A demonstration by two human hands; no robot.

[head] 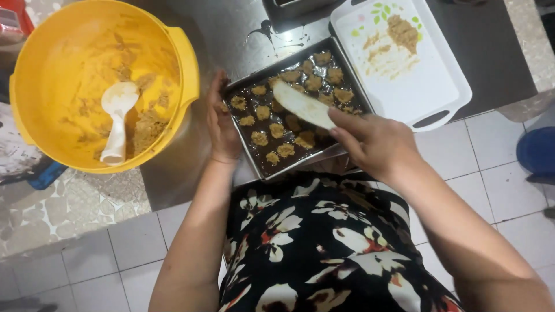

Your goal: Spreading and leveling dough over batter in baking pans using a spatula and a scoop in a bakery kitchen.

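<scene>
Worktop point(231, 29): dark steel surface, wet smears near the top edge, carries everything below. Tiled floor point(139, 242) shows in front of it

Yellow bowl point(173, 58): big, round, far left of the worktop, inside walls smeared with brown mix, a clump of mix low on the right side. White spoon point(115, 115) lies inside, bowl end up, handle pointing down

White cutting board point(416, 86): upper right, handle cut-out at the lower right corner, small green leaf print at the top, a brown lump and smears of the same mix on it. Its left edge sits just beside the tray's right corner

Baking tray point(254, 162): dark metal, rectangular, tilted, at the near edge of the worktop between bowl and board. Holds rows of small brown dough lumps point(277, 130) spaced apart on a dark glossy base

Left hand point(222, 124): laid flat along the tray's left rim, fingers extended up the edge, touching the rim, not closed around anything

Right hand point(373, 141): comes in from the right over the tray's right side, fingers pinched shut on the end of a pale flat scraper point(303, 106). The scraper's blade angles up-left over the middle rows of lumps; can't tell if it touches them

Person wears a dark floral garment point(324, 242), seen below the tray
</scene>
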